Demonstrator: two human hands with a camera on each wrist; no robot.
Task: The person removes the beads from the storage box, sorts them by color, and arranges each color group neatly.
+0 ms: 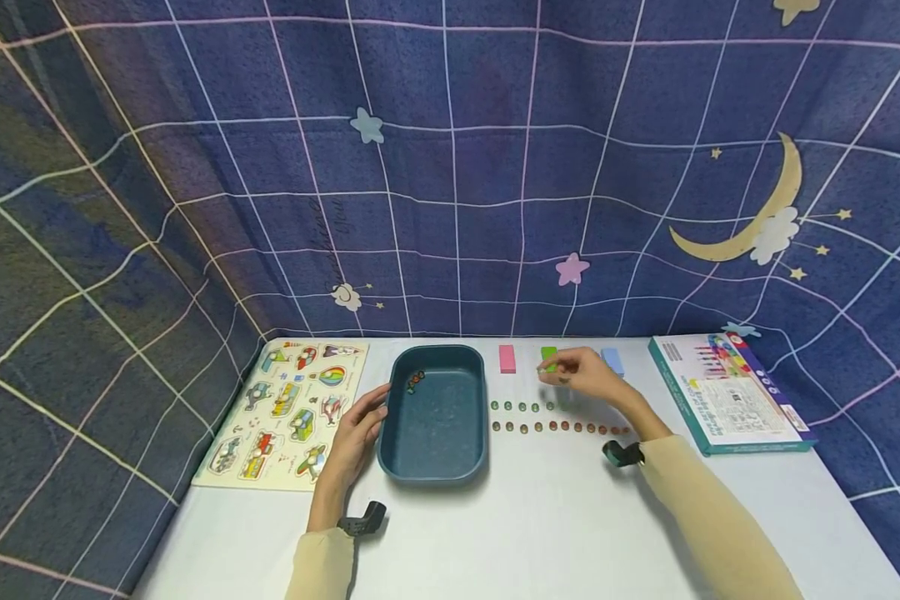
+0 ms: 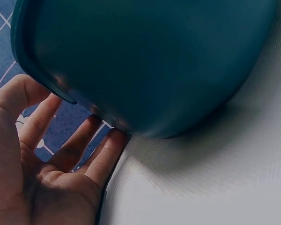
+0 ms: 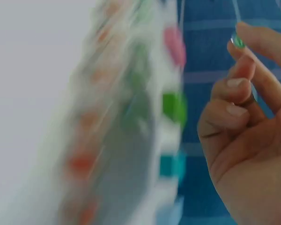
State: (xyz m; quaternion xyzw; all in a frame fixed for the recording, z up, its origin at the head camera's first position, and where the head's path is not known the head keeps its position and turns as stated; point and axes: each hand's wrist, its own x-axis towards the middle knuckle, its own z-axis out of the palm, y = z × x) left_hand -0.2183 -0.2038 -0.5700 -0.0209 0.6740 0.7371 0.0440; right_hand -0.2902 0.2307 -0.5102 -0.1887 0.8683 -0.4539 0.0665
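Two rows of small beads lie on the white table [image 1: 540, 517], to the right of the dark teal bin [image 1: 435, 414]: a short green row [image 1: 528, 407] on the far side and a longer reddish row [image 1: 562, 427] on the near side. Both rows run left to right, so their long axis is across my view.

My right hand [image 1: 581, 372] is above the right end of the green row, just in front of the green block [image 1: 548, 357], which stands between the pink block [image 1: 507, 358] and the pale blue block [image 1: 612, 361]. In the right wrist view the thumb and first finger are closed narrow on one green bead [image 3: 237, 41]; the other fingers are curled in. The rest of that view is blurred, so I cannot read more there.

The bead is therefore in the fingertips, above the table, and the bin lies to its left, a little nearer. A few beads [image 1: 415, 381] already sit in the bin's far left corner.

My left hand [image 1: 356, 437] rests relaxed against the left wall of the bin, fingers straight, touching and not gripping. Beyond it to the left is the picture puzzle board [image 1: 285, 417]; a box [image 1: 727, 392] lies at the far right.
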